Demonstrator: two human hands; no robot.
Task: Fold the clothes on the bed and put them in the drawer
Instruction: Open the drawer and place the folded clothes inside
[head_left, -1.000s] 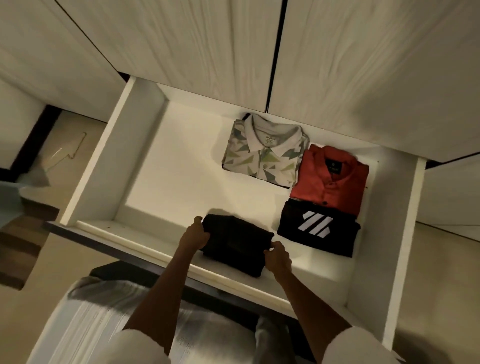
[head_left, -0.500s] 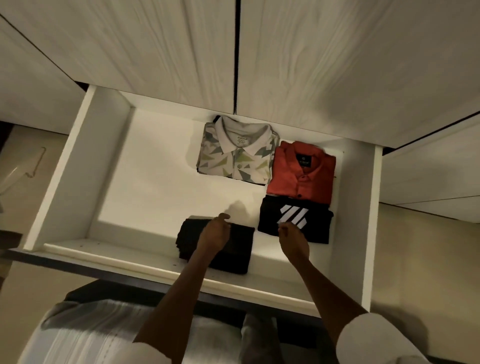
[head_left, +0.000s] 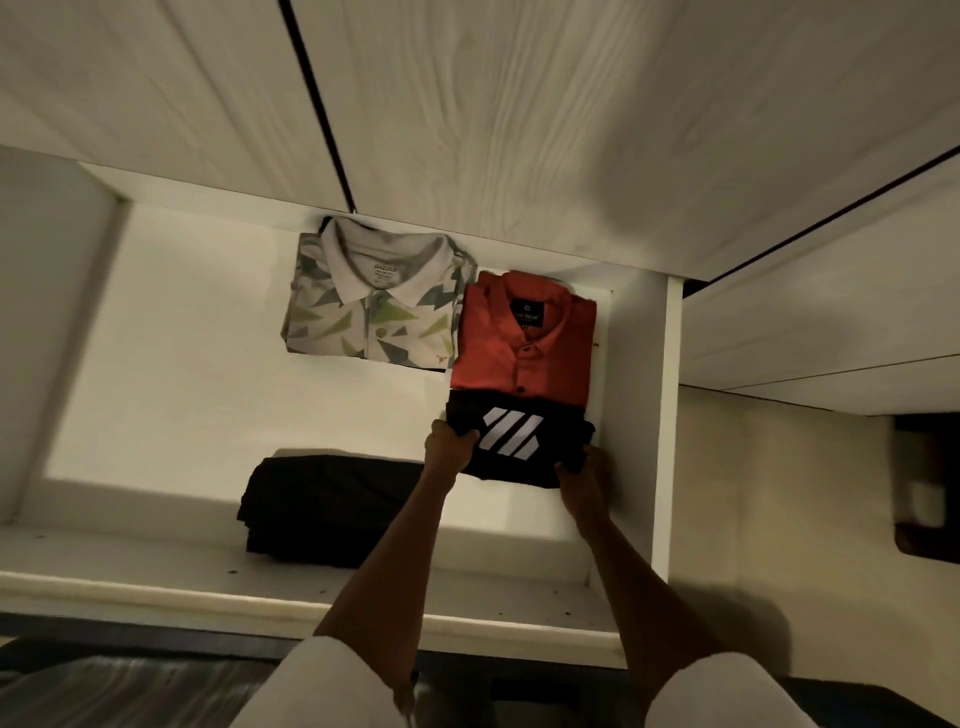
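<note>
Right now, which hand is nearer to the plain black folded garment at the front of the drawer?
Left. The left hand grips the striped black shirt at its left edge, just right of the plain black garment. The right hand holds that shirt's far right corner, farther away.

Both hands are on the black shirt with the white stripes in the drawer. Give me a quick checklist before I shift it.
1. Left hand grips the left edge of the striped black shirt: ok.
2. Right hand grips its right edge: ok.
3. Shirt clear of the red shirt: not ok, their edges meet, and I cannot tell which overlaps.
4. Gap to the plain black garment on the left: ok, bare drawer floor shows between them.
5. Room on the right: not ok, the right hand is close against the drawer's side wall.
6. Fold intact underneath: cannot tell, hidden.
</note>
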